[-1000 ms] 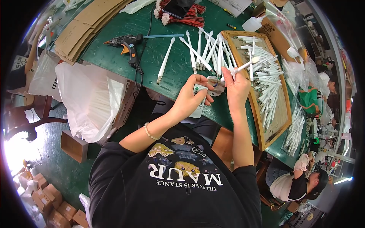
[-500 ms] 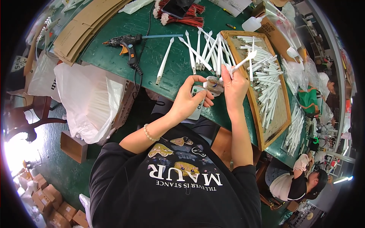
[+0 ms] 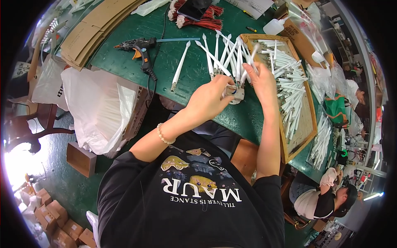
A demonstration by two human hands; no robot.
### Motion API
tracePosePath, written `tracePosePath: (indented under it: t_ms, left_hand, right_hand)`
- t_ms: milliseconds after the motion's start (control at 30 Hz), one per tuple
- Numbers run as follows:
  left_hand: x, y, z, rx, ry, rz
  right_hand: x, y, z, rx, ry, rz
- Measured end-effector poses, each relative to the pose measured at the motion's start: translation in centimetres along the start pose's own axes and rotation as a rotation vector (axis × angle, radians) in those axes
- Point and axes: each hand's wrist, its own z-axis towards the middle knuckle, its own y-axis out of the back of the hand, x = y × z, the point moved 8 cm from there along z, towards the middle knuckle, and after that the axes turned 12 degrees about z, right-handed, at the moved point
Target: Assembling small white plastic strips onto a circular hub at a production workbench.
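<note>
Two hands (image 3: pixel 213 97) over green table (image 3: pixel 124 68); green floor (image 3: pixel 78 200).

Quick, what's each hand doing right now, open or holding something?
Left hand: fingers curled at the small round piece; whether it grips can't be told.
Right hand: closed on a white candle-shaped stick, blurred.

You wear a black T-shirt (image 3: pixel 165 219) with short, loose sleeves (image 3: pixel 122 171), printed with animal heads (image 3: pixel 175 163) in gold and blue-grey beside white lettering (image 3: pixel 213 194); a pale beaded bracelet (image 3: pixel 160 133) circles your left wrist (image 3: pixel 175 125).
</note>
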Motion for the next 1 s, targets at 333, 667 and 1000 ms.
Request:
tracePosePath:
  t_ms: [333, 667, 1000]
  left_hand:
    - [-0.9, -1.8, 0.1, 0.128, -0.165, 0.367]
    - [-2.5, -1.6, -1.6, 0.097, -0.214, 0.25]
    - [2.0, -2.1, -2.9, 0.158, 0.323, -0.506]
  right_hand:
    - [-2.7, 3.5, -5.5, -0.237, 0.081, 0.647]
    - [-2.0, 3.0, -9.3, -0.214, 0.039, 0.565]
    - [-0.2, -0.3, -9.5, -0.11, 0.042, 0.491]
